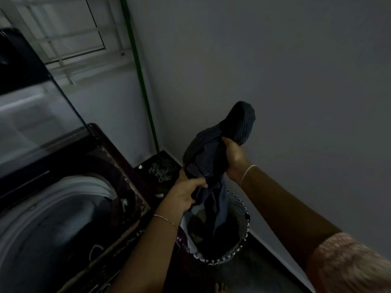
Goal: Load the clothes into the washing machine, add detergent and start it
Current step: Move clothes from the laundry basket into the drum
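Two bare hands are in view, the left hand [186,193] and the right hand [232,157]. There is one dark pinstriped garment [213,151], one round patterned laundry basket [241,220] and one top-loading washing machine [63,208]. One green-handled mop [146,98] stands in the corner.

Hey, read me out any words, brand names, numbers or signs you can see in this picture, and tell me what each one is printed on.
"6.5": pale print on the front rim of the washing machine, near the left hand; blurred, so the reading is uncertain.
Other pale marks along that rim: too blurred to read.
Striped garment, laundry basket, right hand, wall: no text visible.
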Demonstrator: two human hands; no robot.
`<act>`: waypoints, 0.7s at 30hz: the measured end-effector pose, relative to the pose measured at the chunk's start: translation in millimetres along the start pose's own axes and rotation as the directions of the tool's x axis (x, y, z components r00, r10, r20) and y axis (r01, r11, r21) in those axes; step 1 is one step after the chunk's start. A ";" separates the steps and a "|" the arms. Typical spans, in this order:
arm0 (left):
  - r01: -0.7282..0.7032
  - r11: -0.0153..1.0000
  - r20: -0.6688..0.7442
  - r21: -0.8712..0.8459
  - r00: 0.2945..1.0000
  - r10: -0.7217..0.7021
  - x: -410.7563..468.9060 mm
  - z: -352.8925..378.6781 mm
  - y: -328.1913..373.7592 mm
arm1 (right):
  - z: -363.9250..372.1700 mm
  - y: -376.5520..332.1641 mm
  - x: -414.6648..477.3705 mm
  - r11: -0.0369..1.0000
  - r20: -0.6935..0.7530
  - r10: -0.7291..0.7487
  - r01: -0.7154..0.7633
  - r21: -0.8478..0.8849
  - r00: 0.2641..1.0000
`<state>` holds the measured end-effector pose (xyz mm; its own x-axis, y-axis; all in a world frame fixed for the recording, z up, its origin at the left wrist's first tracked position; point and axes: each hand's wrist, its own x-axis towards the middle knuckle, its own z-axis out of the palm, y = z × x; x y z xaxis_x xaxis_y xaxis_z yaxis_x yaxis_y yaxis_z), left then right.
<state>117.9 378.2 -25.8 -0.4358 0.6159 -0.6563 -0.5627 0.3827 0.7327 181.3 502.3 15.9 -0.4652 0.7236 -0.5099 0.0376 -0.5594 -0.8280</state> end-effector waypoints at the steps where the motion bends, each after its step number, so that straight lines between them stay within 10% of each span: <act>1: 0.021 1.000 0.032 -0.015 0.999 -0.020 0.8 0.8 -1.2 | 4.2 -2.0 -3.2 1.000 0.000 0.004 -0.004 0.023 1.000; 15: -0.209 0.970 -0.085 0.128 0.972 0.220 21.8 15.6 -18.0 | 35.1 -20.3 -37.3 0.922 0.050 0.118 -0.128 0.365 0.992; 21: -0.146 0.978 -0.118 -0.150 0.985 0.129 1.1 4.9 0.5 | 26.6 -28.0 -45.5 0.923 0.091 0.151 -0.173 0.344 0.984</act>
<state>120.6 382.5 -25.3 -0.5846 0.5749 -0.5725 -0.5915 0.1810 0.7857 177.9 474.2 68.5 -0.5325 0.5910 -0.6059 -0.1892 -0.7809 -0.5953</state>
